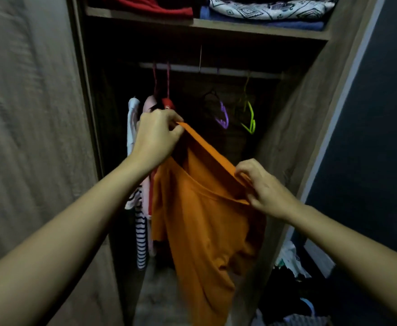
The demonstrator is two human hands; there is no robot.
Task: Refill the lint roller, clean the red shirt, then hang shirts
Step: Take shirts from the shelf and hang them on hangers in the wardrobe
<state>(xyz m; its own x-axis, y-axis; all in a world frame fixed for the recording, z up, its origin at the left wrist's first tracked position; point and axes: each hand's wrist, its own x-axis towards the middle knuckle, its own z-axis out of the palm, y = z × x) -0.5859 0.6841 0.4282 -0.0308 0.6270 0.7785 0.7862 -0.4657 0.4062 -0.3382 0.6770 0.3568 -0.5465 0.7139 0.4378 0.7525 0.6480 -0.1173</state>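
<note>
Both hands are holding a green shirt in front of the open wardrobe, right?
No. The head view shows the shirt is orange, not green. The left hand and right hand do hold it in front of the open wardrobe.

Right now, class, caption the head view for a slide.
An orange shirt, gripped by the left hand and right hand, hangs before the wardrobe rail.

Domestic bedroom closet. A wooden wardrobe (286,137) fills the frame: folded clothes (263,8) on the shelf (251,27) at top, a rail (216,70) at centre carrying plastic hangers (224,116) and hung garments (141,236), and heaped laundry (289,274) at lower right.
</note>
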